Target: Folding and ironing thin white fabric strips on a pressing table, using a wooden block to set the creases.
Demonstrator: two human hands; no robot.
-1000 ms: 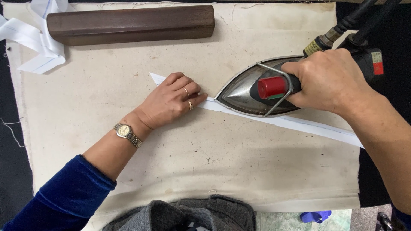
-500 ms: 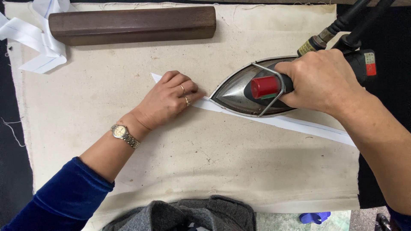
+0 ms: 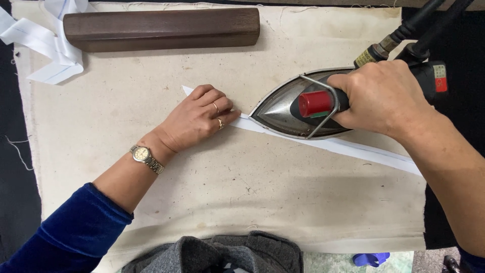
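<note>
The right hand [image 3: 381, 98] is clamped on the handle of the iron [image 3: 303, 108], whose sole rests on a white strip [image 3: 353, 149] lying slantwise across the worktop [image 3: 252, 202]. The left hand [image 3: 197, 119] lies flat, fingers together, pinning the strip just ahead of the iron's tip. Pressing appears under way; the hand sits close to the hot tip and needs clearance.

Steel iron [image 3: 293, 108], red-tipped black handle, flat on white fabric strip [image 3: 353, 149], nose pointing left, gripped from above. Strip long, narrow, creased, lying diagonally from upper left to lower right, its left end pinned flat under fingers.
</note>
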